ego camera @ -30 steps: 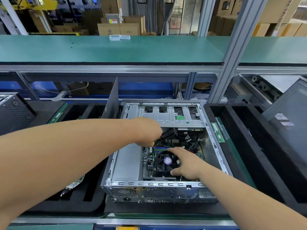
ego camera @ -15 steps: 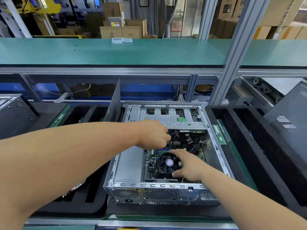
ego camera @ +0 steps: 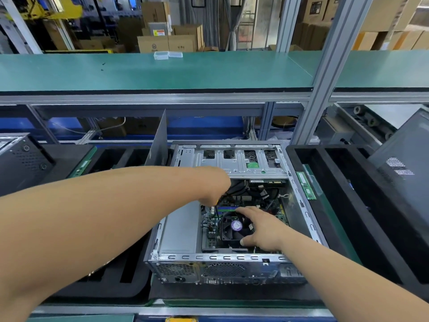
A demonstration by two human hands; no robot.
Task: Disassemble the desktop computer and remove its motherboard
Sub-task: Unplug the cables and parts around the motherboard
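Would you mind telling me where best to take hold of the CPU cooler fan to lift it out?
Probably by the two opposite side edges of the CPU cooler fan, coming straight down from above. It lies flat and square on the motherboard, and the open case walls block sideways access. The right hand already spans it.

drive cage (ego camera: 239, 161) roofs far bay

Bright, even overhead light; wide-angle bending at edges, slightly soft focus.

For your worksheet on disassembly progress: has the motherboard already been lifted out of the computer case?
No, the motherboard still lies inside the computer case, with the cooling fan mounted on it under the right hand.
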